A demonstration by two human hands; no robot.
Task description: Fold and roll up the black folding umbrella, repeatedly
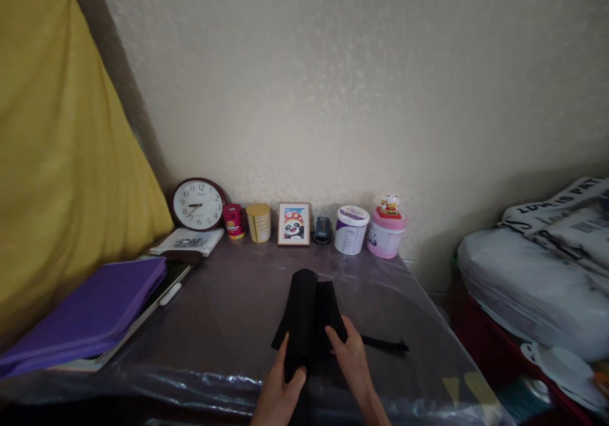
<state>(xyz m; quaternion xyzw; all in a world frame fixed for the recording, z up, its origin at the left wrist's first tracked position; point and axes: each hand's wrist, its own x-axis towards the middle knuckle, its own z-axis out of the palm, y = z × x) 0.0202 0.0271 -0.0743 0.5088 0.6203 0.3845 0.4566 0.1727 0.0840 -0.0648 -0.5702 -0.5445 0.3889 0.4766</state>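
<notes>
Centrally, black roll (301,312): we have it lying on the near middle of the film-covered worktop (223,305), far end toward the wall (285,96), with flat black material showing to its left and right.
Left hand (280,388): our grip is clamped on the roll's near end, index finger along its left, thumb at its right.
Right hand (354,356): our grip is pinched on the right flap (327,305), thumb on top, other fingers at its right edge.
Black strap (383,343): we see it stretch right from beside that hand.
Far row: left to right, we see a clock (198,205), red can (234,221), yellow-lidded tub (259,226), framed picture (294,224), small blue device (322,229), purple-and-white tub (351,232) and pink tub (384,239) with a cat figurine (390,205) on top.
Left side: we have purple sheets (90,308), a white marker-like object (170,294) just beside them, and a yellow curtain (61,178).
Right side: beyond the worktop, we see a bulky white bag (518,280).
</notes>
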